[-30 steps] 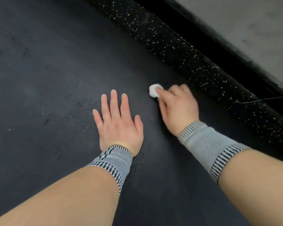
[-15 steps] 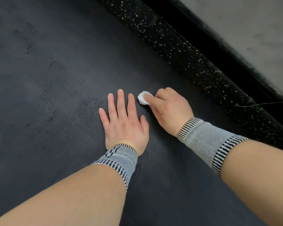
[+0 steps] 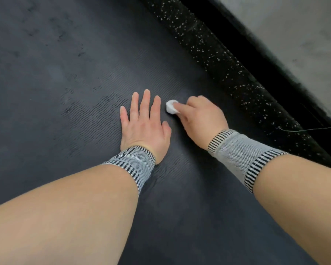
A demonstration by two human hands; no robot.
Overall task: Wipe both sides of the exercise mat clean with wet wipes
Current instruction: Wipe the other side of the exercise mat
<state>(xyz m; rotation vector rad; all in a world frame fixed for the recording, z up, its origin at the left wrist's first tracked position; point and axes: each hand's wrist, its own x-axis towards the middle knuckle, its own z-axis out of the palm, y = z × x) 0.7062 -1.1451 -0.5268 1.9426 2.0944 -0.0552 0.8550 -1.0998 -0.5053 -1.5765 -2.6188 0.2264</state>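
The dark grey exercise mat (image 3: 65, 83) with a fine wavy texture fills most of the view. My left hand (image 3: 143, 127) lies flat on it, palm down, fingers straight and slightly spread. Just to its right, my right hand (image 3: 199, 117) grips a small wadded white wet wipe (image 3: 171, 106) with curled fingers and presses it on the mat. The wipe sits close beside my left index finger. Both wrists wear grey knit bands with black stripes.
A black floor strip with white speckles (image 3: 218, 60) runs diagonally along the mat's right edge. Beyond it lie a black band and a grey concrete floor (image 3: 294, 35). A thin thread (image 3: 304, 129) lies across the speckled strip at the right.
My right hand has slid the wipe leftward across the mat, from near the speckled strip to beside my left hand. My left hand has stayed flat in place.
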